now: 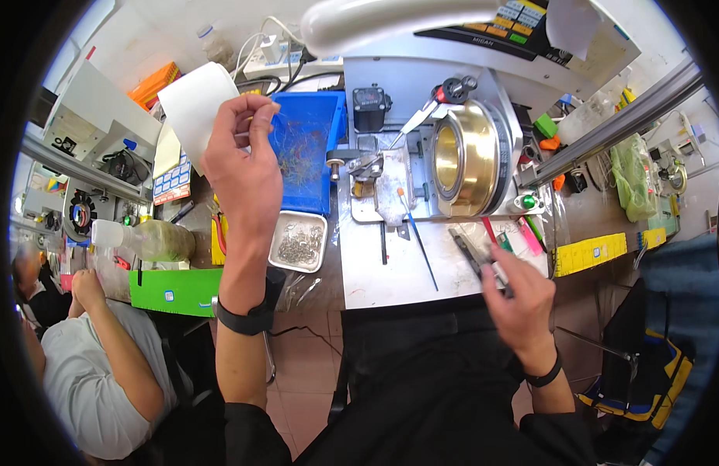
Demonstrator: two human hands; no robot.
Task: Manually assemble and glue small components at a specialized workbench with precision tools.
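Bare forearms, black band on left wrist (249, 317), thinner black band on right wrist (545, 378), black sleeves pushed up, dark trousers.

One head-worn fisheye view (edges bent) looks steeply down, close over the workbench (406, 279); no second view.

Brass-coloured ring (460, 159) on machine: polished metal, super glossy, mirror-like inside. Plate under it (390, 268): dull grey metal, scuffed, matt. Left of ring, blue bin (316, 124): smooth hard plastic, slight sheen. Below bin, small tray (299, 241): brushed metal, full of tiny shiny metal bits. Further left, white roll (194, 105): matt paper. Green box (177, 291): flat, matt, looks like card.
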